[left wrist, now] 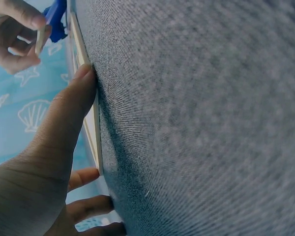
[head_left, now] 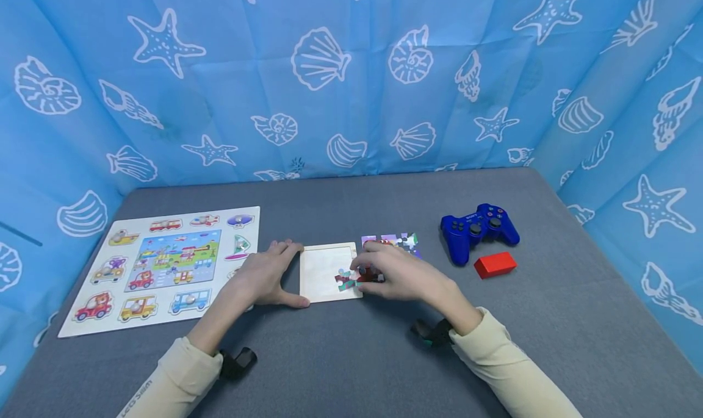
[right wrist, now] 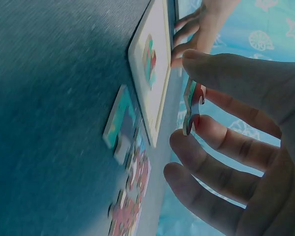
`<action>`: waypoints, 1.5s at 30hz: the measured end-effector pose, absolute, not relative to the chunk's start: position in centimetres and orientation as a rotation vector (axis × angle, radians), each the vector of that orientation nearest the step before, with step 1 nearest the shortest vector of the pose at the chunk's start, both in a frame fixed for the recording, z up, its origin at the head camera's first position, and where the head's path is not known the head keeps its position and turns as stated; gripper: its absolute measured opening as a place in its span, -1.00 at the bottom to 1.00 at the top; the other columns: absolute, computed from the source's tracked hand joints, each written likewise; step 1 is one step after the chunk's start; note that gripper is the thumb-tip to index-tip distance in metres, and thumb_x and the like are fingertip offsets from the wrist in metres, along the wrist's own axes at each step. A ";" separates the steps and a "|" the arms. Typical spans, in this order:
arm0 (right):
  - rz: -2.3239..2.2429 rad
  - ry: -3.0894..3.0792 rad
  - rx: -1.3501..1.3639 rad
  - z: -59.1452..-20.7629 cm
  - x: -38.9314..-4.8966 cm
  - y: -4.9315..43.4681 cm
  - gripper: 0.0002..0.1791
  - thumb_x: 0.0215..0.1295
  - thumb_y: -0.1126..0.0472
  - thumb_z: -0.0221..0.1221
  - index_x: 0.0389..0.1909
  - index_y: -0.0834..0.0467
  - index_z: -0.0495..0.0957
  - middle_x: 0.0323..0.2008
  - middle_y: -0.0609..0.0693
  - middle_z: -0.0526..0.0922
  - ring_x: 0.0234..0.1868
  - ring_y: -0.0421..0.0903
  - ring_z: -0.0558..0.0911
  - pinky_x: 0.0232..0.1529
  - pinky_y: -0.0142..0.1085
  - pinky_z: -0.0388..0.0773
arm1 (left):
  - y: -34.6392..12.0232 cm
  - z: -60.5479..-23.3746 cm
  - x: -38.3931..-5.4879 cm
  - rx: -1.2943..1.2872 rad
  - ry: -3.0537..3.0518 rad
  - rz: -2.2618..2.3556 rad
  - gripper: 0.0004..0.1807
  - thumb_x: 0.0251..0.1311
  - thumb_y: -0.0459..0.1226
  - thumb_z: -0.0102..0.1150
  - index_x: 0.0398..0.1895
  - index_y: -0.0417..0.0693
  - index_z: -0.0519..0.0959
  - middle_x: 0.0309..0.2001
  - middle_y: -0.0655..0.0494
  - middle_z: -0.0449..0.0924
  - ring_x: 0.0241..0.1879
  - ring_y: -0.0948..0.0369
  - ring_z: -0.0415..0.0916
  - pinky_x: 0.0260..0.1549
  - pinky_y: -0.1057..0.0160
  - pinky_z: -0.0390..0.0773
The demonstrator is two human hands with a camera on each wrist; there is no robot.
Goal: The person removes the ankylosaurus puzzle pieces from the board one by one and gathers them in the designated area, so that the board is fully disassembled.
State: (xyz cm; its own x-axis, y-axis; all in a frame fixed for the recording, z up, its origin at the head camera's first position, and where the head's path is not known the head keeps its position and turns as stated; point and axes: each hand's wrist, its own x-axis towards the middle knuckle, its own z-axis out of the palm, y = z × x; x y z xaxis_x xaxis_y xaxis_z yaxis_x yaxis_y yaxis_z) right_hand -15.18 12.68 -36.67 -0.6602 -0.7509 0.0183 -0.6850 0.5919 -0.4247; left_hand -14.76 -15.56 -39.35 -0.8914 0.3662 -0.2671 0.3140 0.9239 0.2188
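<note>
My left hand (head_left: 265, 276) spans the left side of a shallow square wooden puzzle tray (head_left: 320, 277), its thumb at the near corner and a fingertip at the far one. A joined bit of jigsaw (right wrist: 150, 61) in teal and red lies inside the tray. Over the tray's right edge, my right hand (head_left: 398, 271) pinches a puzzle piece (right wrist: 189, 105) between thumb and fingers, held above the surface. More colourful jigsaw pieces (head_left: 409, 242) lie just right of the tray, partly hidden by the right hand in the head view.
A white peg puzzle board (head_left: 163, 308) with vehicle pictures lies at the left, partly under the left forearm. To the right are a blue game controller (head_left: 467, 230) and a red block (head_left: 495, 265). A blue curtain (head_left: 362, 107) hangs behind the grey table (head_left: 340, 357).
</note>
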 end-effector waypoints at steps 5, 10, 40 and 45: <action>-0.601 2.655 -1.167 -36.6 -15.2 13.7 -0.69 0.29 0.13 0.39 0.01 0.11 0.68 -0.13 -0.04 0.63 -0.24 -0.16 0.51 -0.24 -0.40 0.47 | -15.6 -39.3 -14.8 0.501 2.781 0.243 0.19 -0.12 0.34 0.49 0.52 -0.04 0.24 0.53 -0.31 0.23 0.51 -0.34 0.19 0.31 -0.37 0.41; -0.597 2.666 -1.140 -36.6 -15.3 14.6 -0.69 0.28 0.14 0.39 0.02 0.09 0.68 -0.04 -0.02 0.66 -0.17 -0.15 0.57 -0.15 -0.31 0.57 | -15.6 -39.3 -14.8 0.505 2.788 0.234 0.19 -0.12 0.34 0.48 0.52 -0.05 0.24 0.53 -0.32 0.24 0.50 -0.34 0.21 0.30 -0.36 0.43; -0.474 2.668 -0.946 -37.9 -15.3 18.3 -0.65 0.28 0.13 0.39 0.07 0.08 0.71 -0.17 -0.09 0.63 -0.32 -0.25 0.45 -0.34 -0.44 0.38 | -15.7 -39.3 -14.5 0.553 2.831 0.241 0.18 -0.14 0.34 0.50 0.48 -0.08 0.28 0.49 -0.35 0.29 0.45 -0.36 0.27 0.25 -0.35 0.48; -0.463 2.662 -0.930 -38.1 -15.4 18.1 -0.64 0.28 0.11 0.39 0.08 0.08 0.71 -0.18 -0.09 0.62 -0.31 -0.23 0.44 -0.35 -0.45 0.36 | -15.6 -39.3 -14.5 0.547 2.822 0.244 0.18 -0.13 0.34 0.49 0.49 -0.07 0.28 0.49 -0.34 0.29 0.46 -0.36 0.27 0.24 -0.35 0.48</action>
State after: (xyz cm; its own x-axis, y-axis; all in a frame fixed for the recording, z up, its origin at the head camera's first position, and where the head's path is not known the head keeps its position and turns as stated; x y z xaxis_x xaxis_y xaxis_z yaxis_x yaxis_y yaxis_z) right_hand -15.41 18.13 -38.08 -0.7523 -0.6398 -0.1572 -0.5491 0.7407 -0.3872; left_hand -14.47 -15.63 -39.29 -0.8965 0.3862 -0.2171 0.3432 0.9153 0.2110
